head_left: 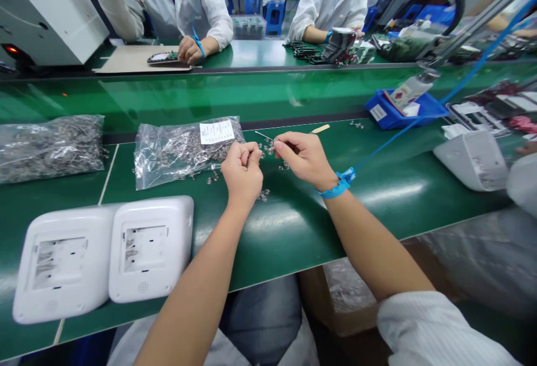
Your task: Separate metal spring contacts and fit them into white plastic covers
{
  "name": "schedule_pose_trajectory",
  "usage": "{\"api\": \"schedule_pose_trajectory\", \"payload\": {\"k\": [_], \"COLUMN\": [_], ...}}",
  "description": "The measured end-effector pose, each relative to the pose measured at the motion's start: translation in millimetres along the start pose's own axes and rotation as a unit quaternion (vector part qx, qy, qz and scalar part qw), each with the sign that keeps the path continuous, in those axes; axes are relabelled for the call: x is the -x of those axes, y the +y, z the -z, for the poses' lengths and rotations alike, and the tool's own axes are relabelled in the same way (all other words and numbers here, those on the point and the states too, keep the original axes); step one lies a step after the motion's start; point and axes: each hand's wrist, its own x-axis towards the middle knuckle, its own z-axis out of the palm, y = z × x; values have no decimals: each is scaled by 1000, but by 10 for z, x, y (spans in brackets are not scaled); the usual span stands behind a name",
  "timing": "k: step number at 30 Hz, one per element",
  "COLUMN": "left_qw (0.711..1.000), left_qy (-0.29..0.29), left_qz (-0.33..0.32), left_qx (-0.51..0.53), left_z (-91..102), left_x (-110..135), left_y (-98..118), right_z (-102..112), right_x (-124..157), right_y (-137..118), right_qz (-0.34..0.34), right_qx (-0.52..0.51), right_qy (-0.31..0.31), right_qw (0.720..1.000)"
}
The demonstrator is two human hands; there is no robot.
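Observation:
My left hand [243, 173] is closed beside the plastic bag [176, 153] of small metal pieces, its thumb pressed against the curled fingers; what they hold is hidden. Just to its right, my right hand [305, 158], with a blue wrist strap [338, 186], pinches a small metal battery contact between thumb and fingertips. Several loose metal contacts [268, 146] lie on the green bench between and around the hands. A thin swab-like stick [263, 135] lies just beyond them. At left, two white plastic housings [151, 285] lie with battery compartments facing up, metal contacts inside.
Another bag of metal pieces [50, 148] lies far left. A blue bin [405, 111] with a bottle [413, 89] stands back right, near a white housing [472, 162]. The strap's blue cord crosses the right side. Two people in white coats sit across the raised green divider [293, 92].

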Motion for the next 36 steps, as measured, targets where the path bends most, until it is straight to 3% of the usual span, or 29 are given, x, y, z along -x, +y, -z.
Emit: {"api": "schedule_pose_trajectory", "payload": {"k": [8,16,21,26,31,34,36], "left_qw": [972,958,957,967,995,999,998], "left_qy": [-42,-80,-93,-109,-64,-38,-34], "left_qz": [-151,-187,-183,-145,-30,22,40], "left_qx": [-174,-202,-206,-178,-66,14,45], "left_z": [50,44,47,34,19,13,11], "left_x": [19,22,17,32,10,-22,-35], "left_y": [-37,-28,-33,-36,-36,-38,-38], "right_z": [139,241,227,239,251,224,208], "right_x": [-1,-5,-19,-23,-5,5,4], "right_y": [101,52,-35,2,157,225,233], "right_qz": [126,271,304,219,80,54,62], "right_qx": [173,388,453,462,404,363,331], "right_qy": [-77,-122,-144,-198,-252,-290,-265], "right_qw": [974,873,825,837,876,884,904]}}
